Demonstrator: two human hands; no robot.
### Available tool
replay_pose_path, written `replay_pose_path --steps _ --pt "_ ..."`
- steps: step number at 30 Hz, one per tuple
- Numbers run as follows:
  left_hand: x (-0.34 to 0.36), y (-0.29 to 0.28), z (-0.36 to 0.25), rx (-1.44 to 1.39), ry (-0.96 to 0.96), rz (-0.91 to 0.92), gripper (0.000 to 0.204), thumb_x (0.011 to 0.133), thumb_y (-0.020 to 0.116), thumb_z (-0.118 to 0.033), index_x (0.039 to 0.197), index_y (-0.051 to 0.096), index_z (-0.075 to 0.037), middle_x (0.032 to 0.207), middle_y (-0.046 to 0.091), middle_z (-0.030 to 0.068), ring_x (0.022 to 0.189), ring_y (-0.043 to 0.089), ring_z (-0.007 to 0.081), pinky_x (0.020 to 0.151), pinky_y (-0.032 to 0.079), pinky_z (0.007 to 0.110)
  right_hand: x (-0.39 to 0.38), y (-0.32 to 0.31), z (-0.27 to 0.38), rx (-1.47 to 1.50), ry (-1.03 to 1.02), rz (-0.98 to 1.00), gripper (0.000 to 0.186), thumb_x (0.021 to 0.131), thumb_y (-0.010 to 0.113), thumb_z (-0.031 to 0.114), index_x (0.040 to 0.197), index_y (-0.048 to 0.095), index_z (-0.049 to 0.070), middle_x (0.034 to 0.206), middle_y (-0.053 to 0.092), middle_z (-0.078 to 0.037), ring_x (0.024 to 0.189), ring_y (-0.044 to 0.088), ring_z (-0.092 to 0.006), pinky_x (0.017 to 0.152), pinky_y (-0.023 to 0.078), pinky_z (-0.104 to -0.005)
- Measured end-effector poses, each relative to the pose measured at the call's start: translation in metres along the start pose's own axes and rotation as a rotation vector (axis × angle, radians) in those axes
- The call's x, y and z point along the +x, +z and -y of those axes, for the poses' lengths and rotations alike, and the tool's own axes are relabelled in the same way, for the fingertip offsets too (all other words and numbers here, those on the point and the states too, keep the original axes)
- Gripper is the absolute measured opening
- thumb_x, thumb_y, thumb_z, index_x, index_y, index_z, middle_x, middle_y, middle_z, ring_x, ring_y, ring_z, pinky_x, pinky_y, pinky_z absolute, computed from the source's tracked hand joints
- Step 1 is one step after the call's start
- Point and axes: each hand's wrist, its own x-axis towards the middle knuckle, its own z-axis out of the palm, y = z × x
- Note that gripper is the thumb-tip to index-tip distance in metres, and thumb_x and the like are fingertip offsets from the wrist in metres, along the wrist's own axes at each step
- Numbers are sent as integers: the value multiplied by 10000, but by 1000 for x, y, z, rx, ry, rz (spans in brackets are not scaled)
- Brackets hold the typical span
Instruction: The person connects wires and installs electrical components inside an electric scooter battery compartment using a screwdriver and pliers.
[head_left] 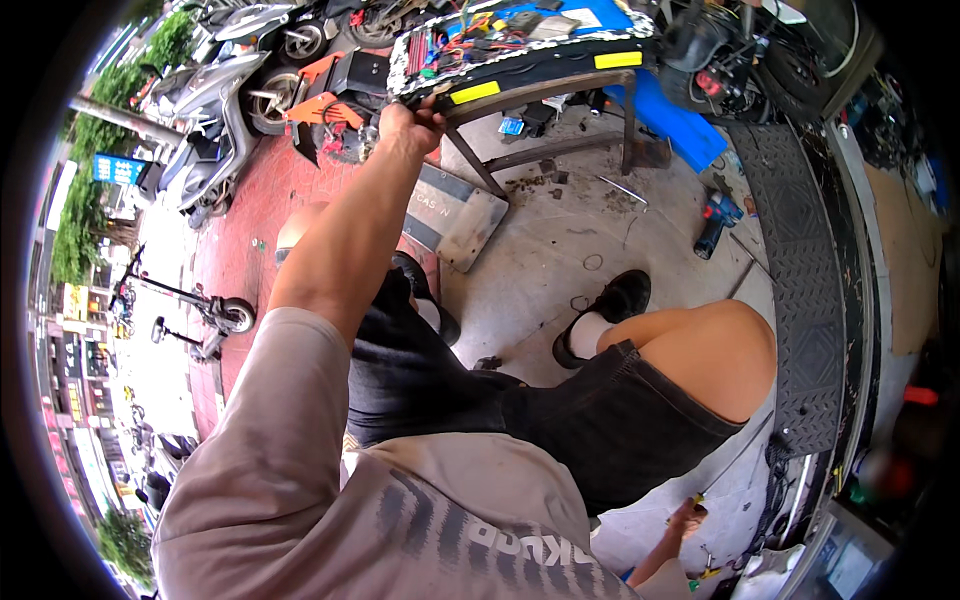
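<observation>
My left hand reaches forward to the near left corner of a black-sided bench top with yellow strips along its side. Its fingers are curled at that corner, and what they grip, if anything, is hidden. Low on the right, my right hand is closed around a screwdriver with a yellow handle. The long thin shaft points up and to the right, away from my body. Wires and small parts lie heaped on the bench top, which rests on a metal stand.
A cordless drill and a thin metal rod lie on the concrete floor. A grey plate rests beside the stand. Ridged black ramp plates run along the right. Motor scooters and a kick scooter stand on the left.
</observation>
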Motion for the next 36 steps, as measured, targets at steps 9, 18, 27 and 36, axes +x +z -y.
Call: replay_pose_path --steps 9,18,27,36 --pt "8 -29 -6 -193 -135 303 381 1093 311 -267 1122 576 6 1036 761 179 640 569 183 678 491 393 -76 -117 122 1135 -186 104 479 1000 516 480 1149 642 43 951 634 -78 730 614 -189 611 503 -335" --pt "-15 -18 -15 -149 -191 346 364 1072 358 -166 1281 489 102 1267 668 301 1163 678 426 993 572 539 -318 -368 349 1151 -856 383 564 997 574 280 1449 457 -35 909 610 -90 615 533 -93 527 421 -188" --pt "-1 -33 -29 -220 -273 458 360 1073 369 -124 1327 383 131 1292 584 358 1183 633 527 1067 513 647 -456 -203 452 993 -679 1178 467 985 584 123 1413 555 -62 964 699 -166 706 624 -158 639 509 -255" --pt "-13 -33 -45 -279 -340 456 392 1102 338 -152 1302 387 181 1306 536 398 1264 568 528 1149 457 612 -469 -184 463 744 -926 766 443 953 652 33 1373 591 -92 1072 710 -105 933 651 -130 866 519 -263"
